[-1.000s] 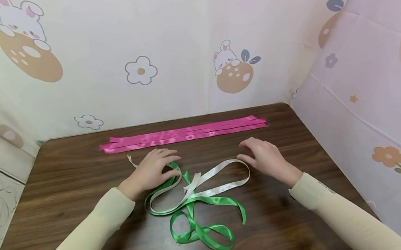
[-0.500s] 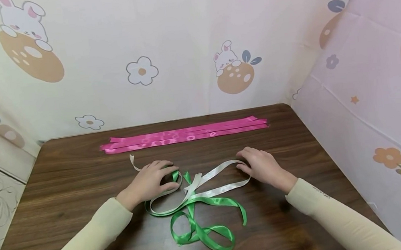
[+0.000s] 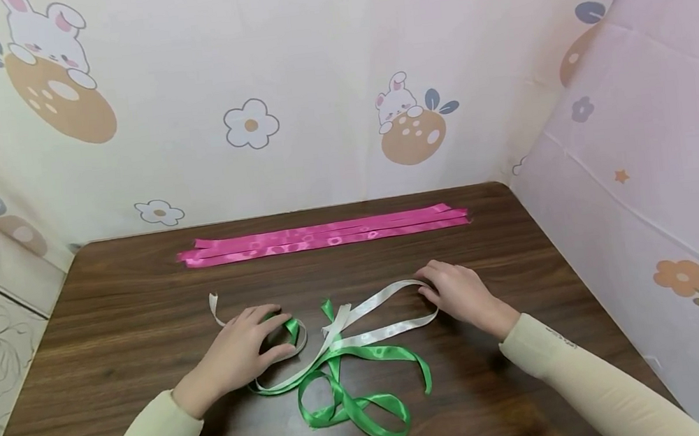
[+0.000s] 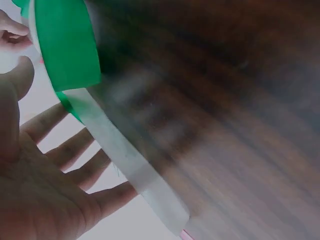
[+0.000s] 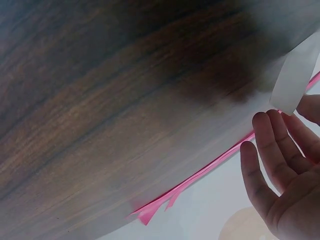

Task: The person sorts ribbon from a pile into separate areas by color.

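Observation:
A white ribbon and a green ribbon lie crossed at the table's middle in the head view. My left hand rests at their left bend, thumb spread away from fairly straight fingers. The left wrist view has the white ribbon running across those fingertips, beside a wide green ribbon loop. My right hand is at the right end of the white ribbon's loop, thumb and forefinger pinching its edge. In the right wrist view the white ribbon reaches the thumb and forefinger; the other fingers are loosely bent.
Several pink ribbons lie side by side along the back of the brown wooden table. Green ribbon curls spread toward the front. A patterned cloth hangs behind the table and along its sides.
My left hand has moved left and nearer, drawing the left bend of the white and green ribbons with it. My right hand has come down onto the white loop's right end.

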Available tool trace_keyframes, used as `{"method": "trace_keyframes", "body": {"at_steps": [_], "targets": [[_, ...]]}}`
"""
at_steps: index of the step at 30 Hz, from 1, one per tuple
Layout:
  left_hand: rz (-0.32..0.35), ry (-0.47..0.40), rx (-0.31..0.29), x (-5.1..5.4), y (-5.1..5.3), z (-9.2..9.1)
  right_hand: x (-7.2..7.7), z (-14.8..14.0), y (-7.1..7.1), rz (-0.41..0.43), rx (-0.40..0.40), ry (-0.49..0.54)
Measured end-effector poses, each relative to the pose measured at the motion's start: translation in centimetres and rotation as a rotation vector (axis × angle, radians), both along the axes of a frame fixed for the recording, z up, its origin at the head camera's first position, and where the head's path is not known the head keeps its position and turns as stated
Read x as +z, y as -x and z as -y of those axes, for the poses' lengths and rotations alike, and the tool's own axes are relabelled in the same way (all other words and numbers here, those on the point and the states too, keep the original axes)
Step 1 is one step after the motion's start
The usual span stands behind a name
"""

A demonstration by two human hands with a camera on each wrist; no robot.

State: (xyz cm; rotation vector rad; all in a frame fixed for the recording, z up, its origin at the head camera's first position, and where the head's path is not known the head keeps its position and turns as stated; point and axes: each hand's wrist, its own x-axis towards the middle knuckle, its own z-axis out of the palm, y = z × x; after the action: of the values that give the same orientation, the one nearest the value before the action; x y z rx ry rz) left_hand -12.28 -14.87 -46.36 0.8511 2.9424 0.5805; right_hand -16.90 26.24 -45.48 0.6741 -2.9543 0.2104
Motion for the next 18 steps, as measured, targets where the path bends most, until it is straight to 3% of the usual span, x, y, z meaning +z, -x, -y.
{"method": "trace_keyframes", "body": {"at_steps": [11,18], "targets": [[-0.052,-0.007,0.045,-0.1,-3.6,1.5,-0.1,0.3,0.1,-0.001,0.020,0.004],[-0.061,-0.009,0.068,0.1,-5.2,2.0,0.0,0.9,0.1,-0.012,0.036,0.001]]}}
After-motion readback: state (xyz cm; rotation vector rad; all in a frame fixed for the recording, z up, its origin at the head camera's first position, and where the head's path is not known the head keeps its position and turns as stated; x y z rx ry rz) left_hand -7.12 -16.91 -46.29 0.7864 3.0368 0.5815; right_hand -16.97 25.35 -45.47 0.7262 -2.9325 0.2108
